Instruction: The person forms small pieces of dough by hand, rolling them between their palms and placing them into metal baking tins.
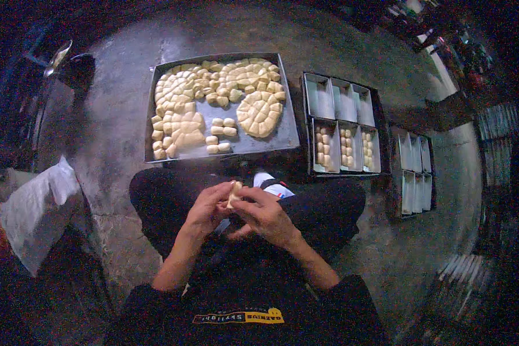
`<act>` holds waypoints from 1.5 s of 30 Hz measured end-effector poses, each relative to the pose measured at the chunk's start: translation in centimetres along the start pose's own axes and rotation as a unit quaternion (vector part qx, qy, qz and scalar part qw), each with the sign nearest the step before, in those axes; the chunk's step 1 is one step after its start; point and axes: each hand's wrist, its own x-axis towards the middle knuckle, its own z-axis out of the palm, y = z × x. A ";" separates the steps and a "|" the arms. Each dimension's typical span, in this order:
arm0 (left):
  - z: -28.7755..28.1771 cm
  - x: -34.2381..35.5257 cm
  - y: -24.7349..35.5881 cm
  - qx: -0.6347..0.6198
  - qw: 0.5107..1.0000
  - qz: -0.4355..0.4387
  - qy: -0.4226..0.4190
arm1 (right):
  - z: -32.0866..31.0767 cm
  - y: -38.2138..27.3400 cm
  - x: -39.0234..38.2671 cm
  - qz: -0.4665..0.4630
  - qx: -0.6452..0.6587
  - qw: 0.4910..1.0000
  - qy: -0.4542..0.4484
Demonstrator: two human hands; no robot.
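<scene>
Between my two hands, above my lap, is a small pale piece of dough point(234, 195). My left hand point(206, 205) pinches it from the left, and the fingers of my right hand point(264, 214) press on it from the right. Just ahead lies a large metal tray point(271, 147) holding many portions of dough. Some form joined, scored slabs, such as the round dough slab point(259, 114) at its right. Small dough balls point(223, 127) sit in short rows near the tray's middle front.
Right of the tray stands a set of loaf tins point(341, 122); its three near compartments hold rows of dough balls point(323, 151). Another set of loaf tins point(415, 173) lies farther right. A whitish sack point(40, 202) is at the left on the concrete floor point(121, 121).
</scene>
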 end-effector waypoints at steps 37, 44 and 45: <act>2.6 -0.8 -1.1 0.177 0.973 0.119 -0.082 | -3.7 1.0 -0.2 0.232 0.118 0.964 -0.061; 1.6 -2.0 -0.7 0.423 0.860 0.285 -0.003 | -2.2 0.1 1.5 0.161 0.069 0.977 -0.126; 0.9 -2.0 -0.9 0.421 0.860 0.288 0.001 | -1.9 0.3 1.6 0.155 0.050 0.977 -0.140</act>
